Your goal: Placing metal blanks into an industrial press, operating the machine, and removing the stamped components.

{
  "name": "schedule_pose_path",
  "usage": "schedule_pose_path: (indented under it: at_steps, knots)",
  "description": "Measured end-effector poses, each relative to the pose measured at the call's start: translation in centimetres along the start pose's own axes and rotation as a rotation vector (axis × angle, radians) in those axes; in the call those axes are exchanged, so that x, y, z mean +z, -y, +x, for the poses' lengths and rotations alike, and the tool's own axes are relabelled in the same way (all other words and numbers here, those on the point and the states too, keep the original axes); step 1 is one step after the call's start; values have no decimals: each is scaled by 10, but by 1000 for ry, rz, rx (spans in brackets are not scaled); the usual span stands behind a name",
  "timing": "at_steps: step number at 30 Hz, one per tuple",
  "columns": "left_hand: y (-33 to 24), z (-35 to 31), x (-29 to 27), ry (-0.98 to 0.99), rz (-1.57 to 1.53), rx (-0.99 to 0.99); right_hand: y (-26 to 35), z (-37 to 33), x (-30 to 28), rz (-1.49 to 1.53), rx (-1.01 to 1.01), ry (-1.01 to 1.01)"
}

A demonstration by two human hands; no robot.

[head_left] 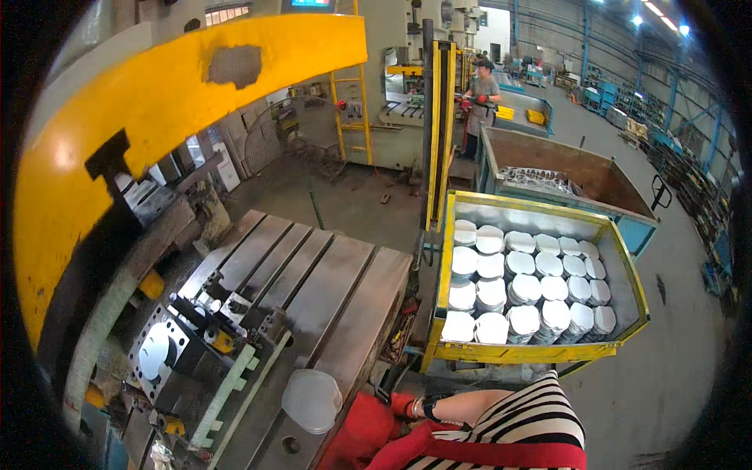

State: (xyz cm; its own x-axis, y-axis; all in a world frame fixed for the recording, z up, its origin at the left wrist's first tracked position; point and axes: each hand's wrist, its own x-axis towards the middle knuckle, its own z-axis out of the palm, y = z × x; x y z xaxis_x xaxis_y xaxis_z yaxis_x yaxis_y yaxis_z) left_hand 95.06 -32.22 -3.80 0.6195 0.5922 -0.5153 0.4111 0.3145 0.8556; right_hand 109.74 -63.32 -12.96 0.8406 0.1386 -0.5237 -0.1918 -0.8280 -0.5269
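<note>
My right hand (403, 404), in a red glove with a black band at the wrist, is low beside the machine table's near right edge. Its fingers are mostly hidden, so their closing does not show. A dark fitting (387, 382) lies close to that glove. To its left, a small stack of rounded flat metal blanks (312, 399) rests on the slotted steel table (329, 274). Further left, a pale round blank (158, 351) lies on the die (180, 364), among bolts and clamps. My left hand is out of view. Red cloth (362, 431) covers my front.
A yellow press frame (298, 51) arches over the left. At right stands a yellow-edged metal bin (533, 354) with several stacks of blanks. Behind it is a rusty bin (595, 168) holding metal parts. A yellow-black post (440, 133) rises nearby; a person (479, 94) stands beyond.
</note>
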Motion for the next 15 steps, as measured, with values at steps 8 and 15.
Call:
schedule_pose_path:
  at_steps: [8,15]
  knots:
    - [-8,2,9,13,61,-20,-52,46,61,25,-41,-14]
    - [9,-14,-27,-55,35,-21,-24,10,27,86,-49,47]
